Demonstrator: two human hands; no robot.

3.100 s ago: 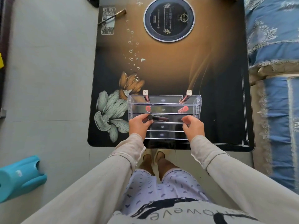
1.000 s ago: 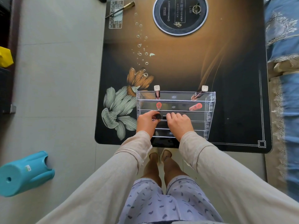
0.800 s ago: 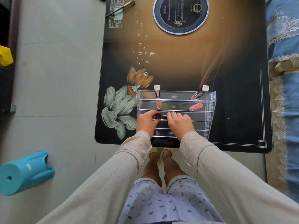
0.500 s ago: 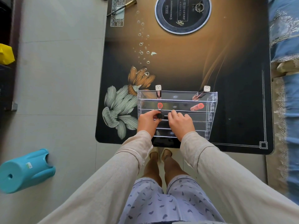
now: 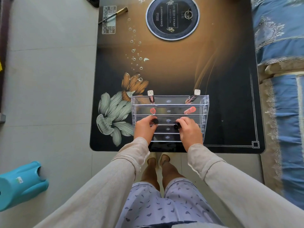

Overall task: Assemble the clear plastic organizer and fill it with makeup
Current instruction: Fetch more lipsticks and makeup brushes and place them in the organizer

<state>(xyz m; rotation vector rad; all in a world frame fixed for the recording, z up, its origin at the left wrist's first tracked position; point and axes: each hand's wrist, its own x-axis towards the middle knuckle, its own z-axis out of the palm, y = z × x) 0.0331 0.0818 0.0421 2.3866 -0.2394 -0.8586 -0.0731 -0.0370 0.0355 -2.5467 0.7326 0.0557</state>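
A clear tiered plastic organizer (image 5: 204,106) stands on the dark patterned table (image 5: 230,96) near its front edge. Two white-capped tubes (image 5: 150,96) (image 5: 194,96) stand in the back row. A red tube (image 5: 153,110) and a coral tube (image 5: 190,110) sit in the second row. My left hand (image 5: 143,129) pinches a black-capped item (image 5: 155,121) at the third row's left side. My right hand (image 5: 190,130) holds another black item (image 5: 176,126) right of centre in the same row.
A round dark induction plate (image 5: 172,18) is set in the table's far side. A gold pen (image 5: 113,14) lies at the far left by a printed control panel. A teal stool (image 5: 19,185) lies on the floor left; a blue sofa (image 5: 283,79) borders the right.
My right hand has moved right, away from my left hand, carrying a black item along the third row. My left hand stays on its black-capped item.
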